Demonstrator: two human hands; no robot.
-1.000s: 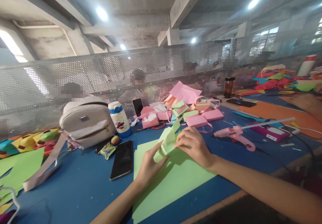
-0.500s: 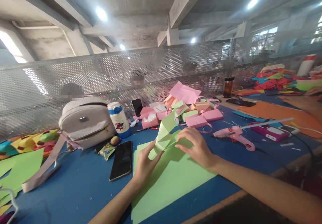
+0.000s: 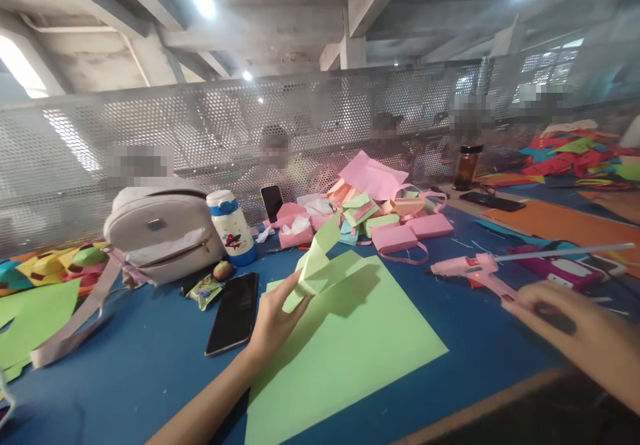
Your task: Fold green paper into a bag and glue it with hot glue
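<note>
My left hand (image 3: 280,318) pinches a folded light-green paper piece (image 3: 320,268) between thumb and fingers. Its flaps stand up at angles, and it is held just above a stack of flat light-green sheets (image 3: 350,358). At the right, my right hand (image 3: 565,328) has its fingers curled at the lower end of the handle of a pink hot glue gun (image 3: 467,268). The gun lies on its side, nozzle to the left, with a long clear glue stick (image 3: 565,252) out of its back. A small red light glows on its body.
A blue table (image 3: 135,378) carries a black phone (image 3: 233,315), a cartoon water bottle (image 3: 233,228), a pale backpack (image 3: 160,238) and a pile of pink and green paper pieces (image 3: 373,178). Right of the gun lies a purple device (image 3: 555,268). A perforated metal screen (image 3: 310,111) stands behind.
My right hand has left the folded green paper and moved right to the glue gun's handle. My left hand still holds the paper. The view has shifted slightly.
</note>
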